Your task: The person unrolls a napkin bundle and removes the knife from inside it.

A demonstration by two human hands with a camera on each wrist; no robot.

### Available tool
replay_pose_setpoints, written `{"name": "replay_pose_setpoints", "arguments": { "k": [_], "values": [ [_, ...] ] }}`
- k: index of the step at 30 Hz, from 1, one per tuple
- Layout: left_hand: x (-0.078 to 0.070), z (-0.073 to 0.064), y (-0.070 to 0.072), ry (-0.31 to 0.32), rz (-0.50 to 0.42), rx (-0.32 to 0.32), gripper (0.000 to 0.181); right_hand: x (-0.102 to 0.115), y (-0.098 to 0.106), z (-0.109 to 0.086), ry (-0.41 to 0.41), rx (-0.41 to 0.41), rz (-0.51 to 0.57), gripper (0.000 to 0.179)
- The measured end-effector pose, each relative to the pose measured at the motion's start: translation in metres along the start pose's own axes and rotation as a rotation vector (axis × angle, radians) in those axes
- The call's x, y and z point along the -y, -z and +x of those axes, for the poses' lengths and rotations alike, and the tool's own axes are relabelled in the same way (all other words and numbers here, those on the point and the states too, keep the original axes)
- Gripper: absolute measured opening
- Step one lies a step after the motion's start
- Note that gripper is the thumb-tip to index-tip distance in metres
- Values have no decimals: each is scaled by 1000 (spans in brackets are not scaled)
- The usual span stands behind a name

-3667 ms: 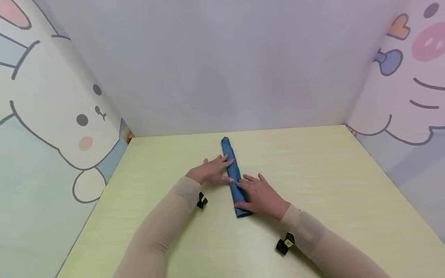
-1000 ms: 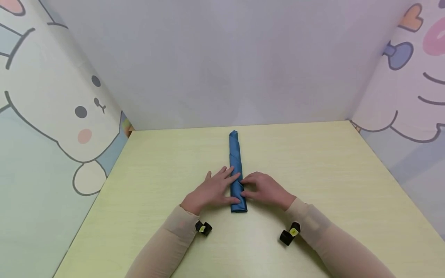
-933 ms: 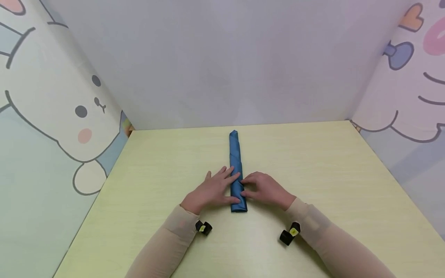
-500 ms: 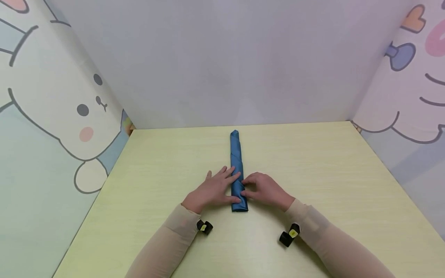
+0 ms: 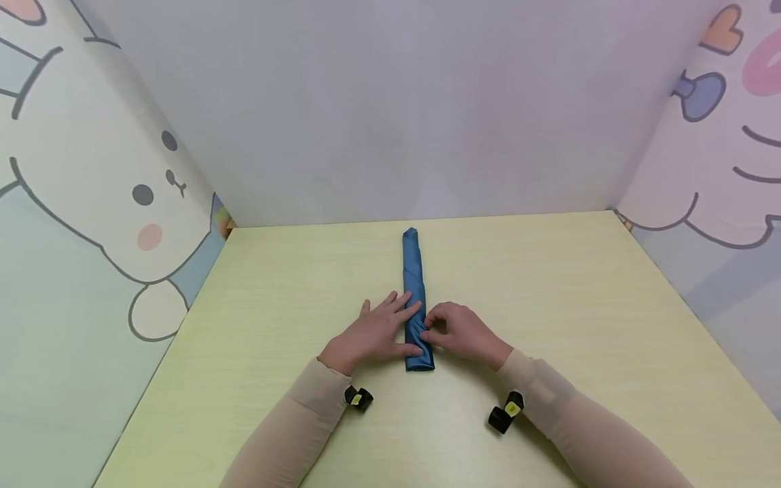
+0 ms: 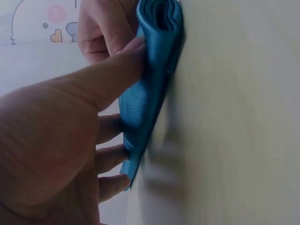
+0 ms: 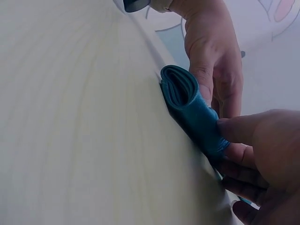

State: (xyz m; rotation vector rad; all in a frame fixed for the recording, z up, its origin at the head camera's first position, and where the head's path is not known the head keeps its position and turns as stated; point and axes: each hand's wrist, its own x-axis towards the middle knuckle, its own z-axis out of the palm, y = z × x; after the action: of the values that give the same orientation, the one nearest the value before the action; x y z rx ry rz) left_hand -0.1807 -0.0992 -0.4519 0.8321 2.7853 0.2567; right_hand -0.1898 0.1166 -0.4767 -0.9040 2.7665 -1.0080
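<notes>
A: Pale tabletop [image 5: 579,305], grey wall [image 5: 390,122] above. Where's the rolled blue cloth [image 5: 412,256]?

B: Centre frame, on the tabletop. The left hand [image 5: 371,333] lays extended fingers across it; the right hand [image 5: 466,333] pinches its right edge.

A: What's changed?

B: Creases ripple its lower half, smooth half a second ago. The outer layer seems to be gathering under that pinch.

I see blue cloth [image 5: 412,261] under the left hand [image 5: 372,332], a beige sleeve [image 5: 283,427] behind it, faintly streaked pale-yellow surface [image 5: 525,271] below.
</notes>
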Motion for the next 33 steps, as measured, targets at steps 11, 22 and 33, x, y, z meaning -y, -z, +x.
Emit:
{"name": "replay_pose_setpoints", "arguments": {
  "k": [11, 22, 33],
  "values": [
    [0, 0, 0, -2, -17, -2, 91, 3, -1, 2, -22, 4, 59, 12],
    [0, 0, 1, 10, -32, 21, 92, 10, 4, 0, -140, 20, 180, 12],
    [0, 1, -1, 24, -31, 40, 91, 8, 6, 0, -152, 53, 204, 16]
  ]
}}
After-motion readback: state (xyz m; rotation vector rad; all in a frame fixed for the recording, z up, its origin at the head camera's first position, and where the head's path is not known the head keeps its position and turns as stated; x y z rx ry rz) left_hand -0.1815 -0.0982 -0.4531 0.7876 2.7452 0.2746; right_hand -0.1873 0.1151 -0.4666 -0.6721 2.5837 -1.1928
